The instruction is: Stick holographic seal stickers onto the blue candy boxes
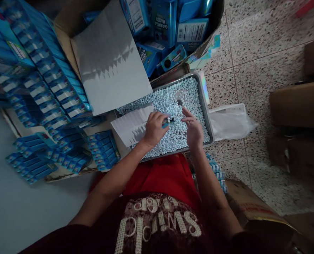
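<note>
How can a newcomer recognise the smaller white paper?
Find the metal tray, full of small pale pieces, near the middle of the picture. Over its left end, beside the left hand, is the paper. It is clearly smaller than the other white sheet, higher in the picture.

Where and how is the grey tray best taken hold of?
Probably by the raised rim, coming from the right of the picture: that short side of the grey tray shows bare, while the white card and smaller sheet overlap its left part. Loose pellets lie inside, so keeping it level seems wise.
</note>
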Demonstrator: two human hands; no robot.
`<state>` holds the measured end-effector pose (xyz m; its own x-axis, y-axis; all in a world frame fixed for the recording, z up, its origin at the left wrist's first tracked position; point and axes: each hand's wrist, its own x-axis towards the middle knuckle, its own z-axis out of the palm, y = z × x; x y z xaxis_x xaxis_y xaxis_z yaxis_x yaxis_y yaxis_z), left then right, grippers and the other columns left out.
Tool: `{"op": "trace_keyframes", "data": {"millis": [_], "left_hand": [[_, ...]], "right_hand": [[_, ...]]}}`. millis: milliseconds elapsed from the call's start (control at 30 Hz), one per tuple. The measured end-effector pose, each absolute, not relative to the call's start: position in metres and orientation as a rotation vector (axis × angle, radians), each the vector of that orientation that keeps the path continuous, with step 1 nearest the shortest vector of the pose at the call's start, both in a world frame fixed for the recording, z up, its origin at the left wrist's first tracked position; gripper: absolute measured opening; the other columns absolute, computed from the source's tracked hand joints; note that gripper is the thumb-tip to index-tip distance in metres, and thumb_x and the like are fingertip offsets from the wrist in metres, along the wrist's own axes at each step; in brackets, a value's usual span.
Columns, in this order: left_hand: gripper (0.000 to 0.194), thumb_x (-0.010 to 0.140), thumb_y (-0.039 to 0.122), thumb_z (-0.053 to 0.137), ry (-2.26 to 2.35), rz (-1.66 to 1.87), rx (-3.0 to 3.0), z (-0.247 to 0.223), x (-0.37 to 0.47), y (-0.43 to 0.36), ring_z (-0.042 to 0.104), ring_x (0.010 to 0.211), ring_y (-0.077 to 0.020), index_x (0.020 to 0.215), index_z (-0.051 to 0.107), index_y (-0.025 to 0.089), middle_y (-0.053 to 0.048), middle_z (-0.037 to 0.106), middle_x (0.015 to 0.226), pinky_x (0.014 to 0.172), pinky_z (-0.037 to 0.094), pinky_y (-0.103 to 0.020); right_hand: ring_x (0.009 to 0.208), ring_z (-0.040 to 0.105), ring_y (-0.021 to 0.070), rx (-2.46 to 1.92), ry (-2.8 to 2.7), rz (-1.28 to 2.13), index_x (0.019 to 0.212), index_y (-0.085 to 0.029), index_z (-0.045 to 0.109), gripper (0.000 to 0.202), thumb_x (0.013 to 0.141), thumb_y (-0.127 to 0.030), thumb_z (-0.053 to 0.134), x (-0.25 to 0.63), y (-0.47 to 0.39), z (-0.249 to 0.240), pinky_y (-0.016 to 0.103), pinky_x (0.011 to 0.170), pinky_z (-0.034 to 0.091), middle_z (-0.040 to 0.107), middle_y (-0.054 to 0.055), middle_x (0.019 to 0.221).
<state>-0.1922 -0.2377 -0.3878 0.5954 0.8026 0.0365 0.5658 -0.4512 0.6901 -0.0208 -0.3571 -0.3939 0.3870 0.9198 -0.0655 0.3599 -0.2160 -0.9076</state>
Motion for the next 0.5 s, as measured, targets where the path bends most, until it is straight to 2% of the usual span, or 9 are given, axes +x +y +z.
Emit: {"op": "trace_keyframes", "data": {"millis": [133,167,267,333,400,500], "left_hand": [[0.033,0.076,0.012,0.084,1.176,0.497,2.054,-0.398,-0.201,-0.231,0.069,0.103,-0.0257,0.107,0.076,0.022,-0.005,0.076,0.104,0.098,0.057,-0.041],[0.033,0.077,0.013,0.085,1.184,0.501,2.021,-0.399,-0.202,-0.229,0.070,0.104,-0.0252,0.107,0.076,0.022,-0.006,0.076,0.105,0.098,0.057,-0.041],[0.034,0.079,0.017,0.087,1.144,0.537,1.967,-0.399,-0.204,-0.226,0.071,0.106,-0.0234,0.110,0.077,0.023,-0.006,0.077,0.109,0.099,0.058,-0.040],[0.035,0.079,0.016,0.088,1.117,0.566,1.950,-0.398,-0.206,-0.225,0.071,0.108,-0.0225,0.111,0.077,0.023,-0.005,0.076,0.110,0.101,0.058,-0.041],[0.037,0.077,0.014,0.089,1.098,0.581,1.918,-0.398,-0.211,-0.224,0.071,0.108,-0.0214,0.111,0.077,0.023,-0.004,0.075,0.110,0.100,0.059,-0.039],[0.039,0.077,0.014,0.089,1.108,0.581,1.856,-0.399,-0.222,-0.221,0.071,0.106,-0.0194,0.113,0.077,0.023,-0.003,0.074,0.110,0.095,0.060,-0.034]], "right_hand": [[0.150,0.046,0.0379,-2.080,-1.451,0.724,0.126,-0.024,0.069,0.041,0.098,-0.052,0.055,-0.020,-0.390,-0.417,0.061,0.123,0.039,0.050,0.014,0.161],[0.154,0.041,0.0395,-2.112,-1.590,0.729,0.133,-0.023,0.066,0.048,0.097,-0.053,0.060,-0.024,-0.393,-0.423,0.063,0.125,0.035,0.045,0.015,0.166],[0.165,0.018,0.0436,-2.113,-1.927,0.770,0.157,-0.019,0.048,0.082,0.090,-0.060,0.072,-0.035,-0.388,-0.442,0.067,0.131,0.021,0.023,0.020,0.177],[0.166,0.011,0.0447,-2.087,-2.019,0.773,0.158,-0.015,0.045,0.087,0.090,-0.063,0.071,-0.035,-0.375,-0.457,0.068,0.131,0.017,0.016,0.023,0.179],[0.164,0.018,0.0444,-2.078,-2.040,0.783,0.152,-0.015,0.052,0.073,0.096,-0.061,0.064,-0.027,-0.360,-0.471,0.066,0.129,0.021,0.023,0.023,0.177],[0.146,0.045,0.0424,-2.149,-1.934,0.867,0.134,-0.016,0.064,0.049,0.102,-0.053,0.057,-0.013,-0.338,-0.480,0.059,0.118,0.036,0.052,0.024,0.159]]}}
